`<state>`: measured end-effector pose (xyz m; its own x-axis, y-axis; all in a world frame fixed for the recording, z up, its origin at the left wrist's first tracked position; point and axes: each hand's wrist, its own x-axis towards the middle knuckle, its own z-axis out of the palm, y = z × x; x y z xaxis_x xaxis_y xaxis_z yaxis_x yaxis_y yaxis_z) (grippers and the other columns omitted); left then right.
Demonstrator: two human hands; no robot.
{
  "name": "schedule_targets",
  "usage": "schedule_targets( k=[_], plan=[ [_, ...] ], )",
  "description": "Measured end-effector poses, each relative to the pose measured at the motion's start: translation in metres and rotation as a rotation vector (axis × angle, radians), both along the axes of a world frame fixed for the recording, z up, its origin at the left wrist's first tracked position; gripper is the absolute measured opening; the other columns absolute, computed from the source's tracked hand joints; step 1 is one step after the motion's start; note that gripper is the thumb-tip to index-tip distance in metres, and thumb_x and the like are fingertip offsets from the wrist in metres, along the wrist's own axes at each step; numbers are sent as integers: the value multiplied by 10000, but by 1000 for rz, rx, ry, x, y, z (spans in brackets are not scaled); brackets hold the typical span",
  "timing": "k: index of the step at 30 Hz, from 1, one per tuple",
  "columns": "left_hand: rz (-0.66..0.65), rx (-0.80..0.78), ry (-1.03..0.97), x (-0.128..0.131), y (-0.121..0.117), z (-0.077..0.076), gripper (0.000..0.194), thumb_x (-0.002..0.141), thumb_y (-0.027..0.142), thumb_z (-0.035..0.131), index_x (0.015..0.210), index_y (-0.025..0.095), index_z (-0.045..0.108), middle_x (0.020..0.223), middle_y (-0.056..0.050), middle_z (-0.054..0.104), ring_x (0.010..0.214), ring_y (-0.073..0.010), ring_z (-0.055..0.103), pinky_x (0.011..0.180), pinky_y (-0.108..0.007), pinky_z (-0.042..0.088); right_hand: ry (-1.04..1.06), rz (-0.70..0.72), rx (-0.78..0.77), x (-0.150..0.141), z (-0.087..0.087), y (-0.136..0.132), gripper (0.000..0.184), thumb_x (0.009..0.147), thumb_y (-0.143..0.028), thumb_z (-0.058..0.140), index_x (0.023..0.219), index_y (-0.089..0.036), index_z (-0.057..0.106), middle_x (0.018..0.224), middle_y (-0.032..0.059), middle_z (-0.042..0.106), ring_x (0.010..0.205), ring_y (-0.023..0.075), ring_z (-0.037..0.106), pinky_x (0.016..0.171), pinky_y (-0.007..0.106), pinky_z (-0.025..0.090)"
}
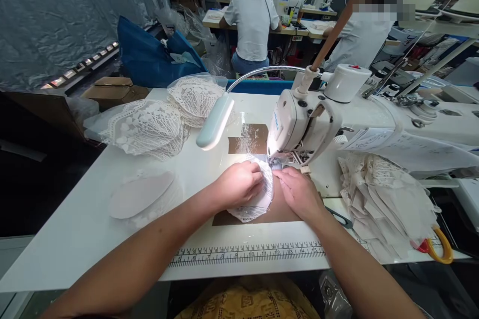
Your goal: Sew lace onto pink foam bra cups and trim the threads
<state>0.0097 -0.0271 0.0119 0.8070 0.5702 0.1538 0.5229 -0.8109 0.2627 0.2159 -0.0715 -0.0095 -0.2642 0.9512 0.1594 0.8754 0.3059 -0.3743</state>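
Although I cannot tell whether either hand's fingers grip it, the lace oval lies under my nearer left hand, long axis one-to-seven o'clock, at nine o'clock from my right hand.

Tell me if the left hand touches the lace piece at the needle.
Touching: the head view shows the left hand resting on the lace piece, fingers curled.

On a table, a lace piece is lying beneath the left hand, with the right hand resting just right of it and a sewing machine standing behind. Lace stacks are sitting at far left, behind oval pieces; a fabric pile is lying at right beside scissors. A ruler strip is running along the near edge.
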Motion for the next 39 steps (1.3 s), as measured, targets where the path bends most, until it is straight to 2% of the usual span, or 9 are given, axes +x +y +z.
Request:
schedule_targets(
  k=[6, 10, 14, 17, 20, 27, 33, 39],
  plan=[
    [-28, -53, -40, 1, 0, -5, 290, 956, 280, 413, 999, 162, 675, 917, -88, 623, 814, -188, 595, 699, -287, 479, 40, 9, -7, -1, 3, -2, 375, 866, -102, 404, 1111, -185, 676, 1009, 81, 670, 882, 194, 595, 747, 277, 443],
    [-26, 9, -37, 4, -1, -6, 272, 934, 275, 436, 1048, 162, 655, 1017, -105, 629, 883, -208, 594, 729, -307, 488, 34, 11, -26, -2, 4, -2, 370, 863, -96, 405, 1092, -196, 678, 971, 70, 666, 855, 188, 583, 731, 269, 430],
    [-7, 71, 70, 8, -4, -6, 273, 917, 284, 451, 1052, 152, 647, 1081, -106, 624, 845, -217, 583, 670, -320, 470, 18, 40, -3, -1, 2, -3, 355, 881, -111, 403, 1094, -184, 678, 931, 73, 655, 842, 186, 567, 732, 269, 414],
    [-2, 75, 124, 9, -5, -7, 282, 929, 264, 428, 1050, 148, 654, 1090, -105, 627, 823, -226, 579, 648, -339, 456, -33, 56, 13, 0, 0, -4, 336, 889, -123, 411, 1068, -177, 691, 905, 75, 644, 821, 186, 554, 713, 270, 394],
    [-27, 61, 86, 7, -2, -8, 285, 934, 254, 432, 1087, 153, 651, 1101, -107, 630, 856, -231, 585, 699, -358, 464, -102, 59, 28, -1, -1, -4, 335, 883, -119, 418, 1057, -179, 697, 887, 75, 635, 789, 188, 536, 688, 277, 369],
    [-82, 56, -53, 3, 2, -10, 243, 946, 216, 448, 1006, 137, 669, 1039, -118, 643, 925, -222, 581, 794, -364, 463, -132, 62, 75, -3, -4, -5, 355, 856, -81, 416, 1053, -169, 698, 878, 77, 627, 758, 189, 511, 666, 289, 350],
    [-139, 42, 16, 2, 1, -5, 264, 940, 293, 475, 772, 141, 612, 823, -66, 591, 721, -169, 513, 679, -318, 395, -85, 85, 80, 0, -5, -6, 347, 864, -82, 414, 1040, -171, 699, 841, 67, 619, 767, 182, 516, 674, 278, 358],
    [-166, 19, 26, 2, 3, -6, 253, 948, 303, 455, 792, 149, 582, 826, -55, 585, 709, -155, 517, 697, -319, 376, -112, 100, 87, 1, -5, -6, 364, 846, -64, 419, 1044, -184, 700, 830, 62, 605, 751, 176, 504, 659, 273, 347]
  ],
)
